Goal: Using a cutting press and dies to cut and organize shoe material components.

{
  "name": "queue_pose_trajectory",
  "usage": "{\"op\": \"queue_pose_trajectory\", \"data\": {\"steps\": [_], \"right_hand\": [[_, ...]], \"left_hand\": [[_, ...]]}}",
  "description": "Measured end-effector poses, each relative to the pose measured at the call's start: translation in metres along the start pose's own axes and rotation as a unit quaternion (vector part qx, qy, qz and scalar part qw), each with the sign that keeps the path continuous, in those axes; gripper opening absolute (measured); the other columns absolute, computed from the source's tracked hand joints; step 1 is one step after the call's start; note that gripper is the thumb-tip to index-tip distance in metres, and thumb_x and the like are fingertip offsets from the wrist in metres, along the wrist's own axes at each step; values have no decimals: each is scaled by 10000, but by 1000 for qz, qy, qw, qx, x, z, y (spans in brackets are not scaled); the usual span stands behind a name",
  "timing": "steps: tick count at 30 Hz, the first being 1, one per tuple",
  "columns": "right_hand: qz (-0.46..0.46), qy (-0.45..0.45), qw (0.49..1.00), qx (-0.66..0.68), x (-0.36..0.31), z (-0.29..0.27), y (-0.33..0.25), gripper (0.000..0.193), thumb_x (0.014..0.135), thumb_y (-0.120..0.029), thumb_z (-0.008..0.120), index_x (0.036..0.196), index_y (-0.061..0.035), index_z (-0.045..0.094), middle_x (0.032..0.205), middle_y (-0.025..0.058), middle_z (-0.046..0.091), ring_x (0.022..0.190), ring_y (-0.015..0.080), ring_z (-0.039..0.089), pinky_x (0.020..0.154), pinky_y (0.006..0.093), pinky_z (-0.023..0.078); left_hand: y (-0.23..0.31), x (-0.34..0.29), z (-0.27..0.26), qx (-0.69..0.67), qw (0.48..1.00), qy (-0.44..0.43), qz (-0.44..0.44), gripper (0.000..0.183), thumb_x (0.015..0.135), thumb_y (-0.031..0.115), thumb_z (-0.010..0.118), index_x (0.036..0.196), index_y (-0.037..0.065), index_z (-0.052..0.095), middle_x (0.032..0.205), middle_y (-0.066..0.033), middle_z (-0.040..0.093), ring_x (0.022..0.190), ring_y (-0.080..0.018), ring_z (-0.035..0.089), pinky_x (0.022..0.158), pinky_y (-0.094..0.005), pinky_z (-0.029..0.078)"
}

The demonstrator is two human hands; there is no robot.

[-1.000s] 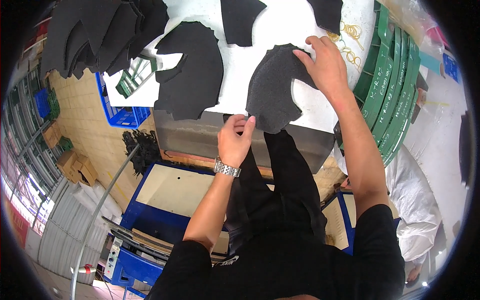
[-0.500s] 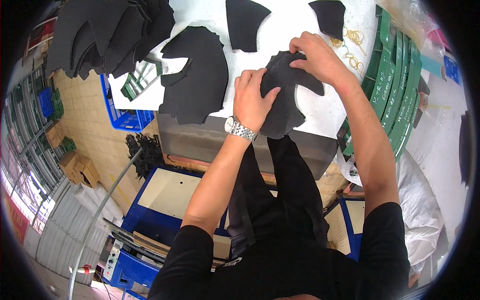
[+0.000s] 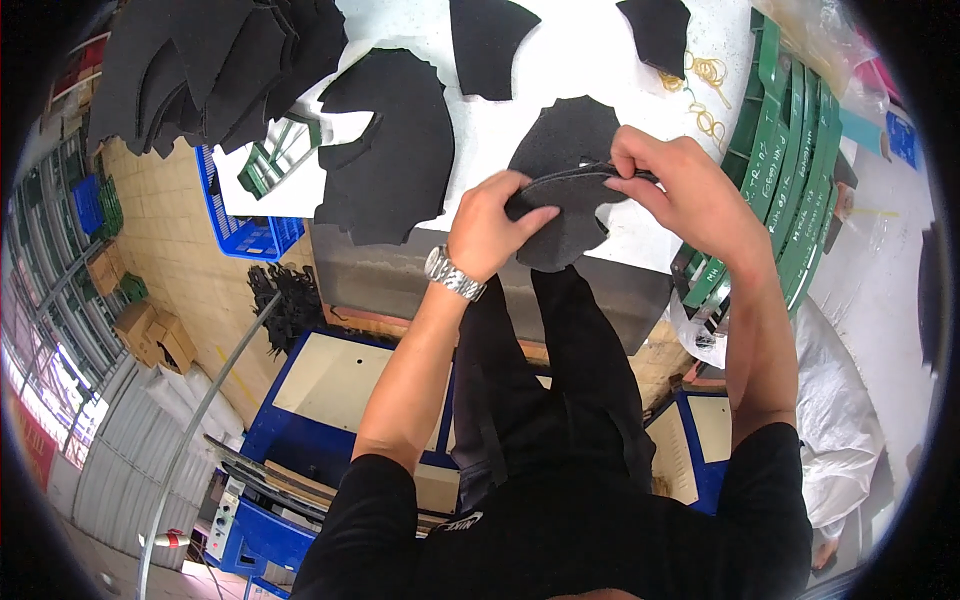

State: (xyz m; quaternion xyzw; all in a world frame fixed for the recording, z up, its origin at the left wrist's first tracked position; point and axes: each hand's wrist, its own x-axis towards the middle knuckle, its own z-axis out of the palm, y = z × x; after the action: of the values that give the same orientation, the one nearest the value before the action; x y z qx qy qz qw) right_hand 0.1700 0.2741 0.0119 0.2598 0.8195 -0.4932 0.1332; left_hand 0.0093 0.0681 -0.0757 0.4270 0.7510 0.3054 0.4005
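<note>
Both my hands pinch a black cut fabric piece [image 3: 566, 195], one at each side, and lift its near layer so that a raised edge arcs between them. Under and beyond it lies more black fabric [image 3: 570, 128], flat on the white table. My left hand [image 3: 492, 222], with a metal watch at the wrist, grips the left end between thumb and fingers. My right hand [image 3: 685, 188] pinches the right end with thumb and forefinger. Left of my hands lies a larger stack of curved black pieces [image 3: 400, 160].
Several black pieces [image 3: 220, 65] are heaped at the far left. Two smaller piles [image 3: 490, 45] [image 3: 657, 35] lie at the back, near yellow rubber bands [image 3: 708, 75]. Green crates [image 3: 790, 170] stand at the right. A blue basket [image 3: 250, 235] sits below the table's left edge.
My hands have drawn nearer to me and raised the fabric's upper layer, which lay flat before. The right hand has moved down from the far edge and now pinches the right end.
</note>
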Motion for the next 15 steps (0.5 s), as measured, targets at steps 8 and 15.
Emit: {"op": "queue_pose_trajectory", "data": {"steps": [8,15], "right_hand": [[-16,23,998,63,9,-4,24,222,948,-52,702,1129,-15,578,910,80,685,843,148,648,777,292,512],[68,-34,981,178,30,9,50,220,973,-122,700,1162,-19,656,1028,44,717,926,93,664,849,278,542]], "left_hand": [[-16,-64,15,-176,967,-116,-146,290,903,197,810,1009,-14,640,759,-104,625,694,-139,562,681,-298,485],[-7,-97,41,-510,837,7,-195,276,1032,110,649,1264,-22,578,1167,-29,665,1053,-82,588,928,-263,493]]}}
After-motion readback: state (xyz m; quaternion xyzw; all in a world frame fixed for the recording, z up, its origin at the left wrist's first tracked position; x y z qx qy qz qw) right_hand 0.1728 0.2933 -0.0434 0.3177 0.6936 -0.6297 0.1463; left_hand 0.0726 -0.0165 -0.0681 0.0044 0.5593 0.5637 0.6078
